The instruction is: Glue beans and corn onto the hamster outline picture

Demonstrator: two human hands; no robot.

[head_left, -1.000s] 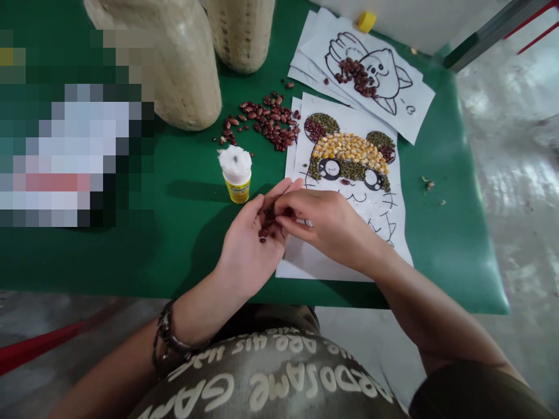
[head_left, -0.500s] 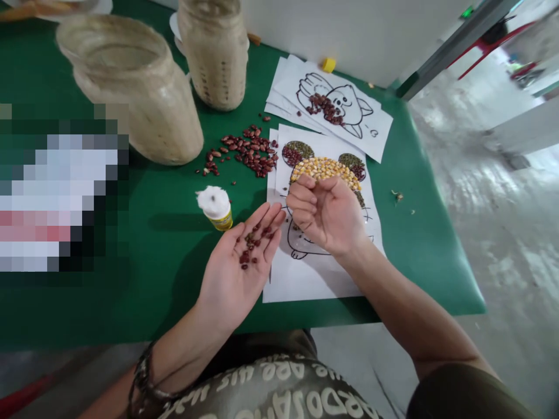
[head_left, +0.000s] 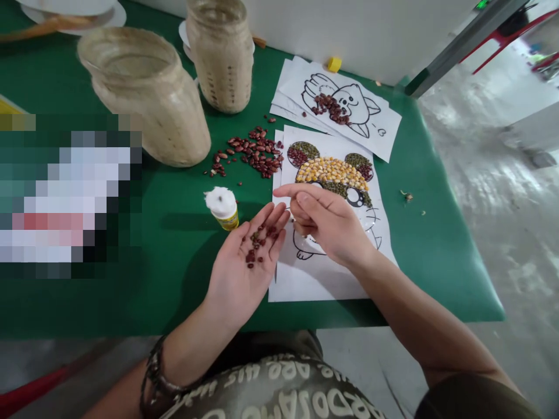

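My left hand (head_left: 238, 279) lies palm up over the table's front part, holding a scatter of small dark red beans (head_left: 251, 256) with a few green ones among them. Just right of its fingertips is my right hand (head_left: 329, 224), its index finger stretched leftward and the others curled closed; anything inside the curl is hidden. It hovers over a paper drawing (head_left: 323, 279) of an animal. Yellow corn kernels (head_left: 329, 170) cover the animal's forehead, green beans surround the eyes, and red and green beans fill the ears. My right hand covers part of the face.
A small tub (head_left: 222, 208) with a white top stands left of my left fingers. Behind it lies a pile of red beans (head_left: 257, 154). Two large jars (head_left: 152, 105) stand farther back. More drawings (head_left: 371, 119), one bearing beans, and a yellow cube (head_left: 334, 64) lie near the wall.
My right index finger has straightened out of a closed fist, pointing left above my left fingertips. My left hand still holds the beans. The whole view has shifted slightly.
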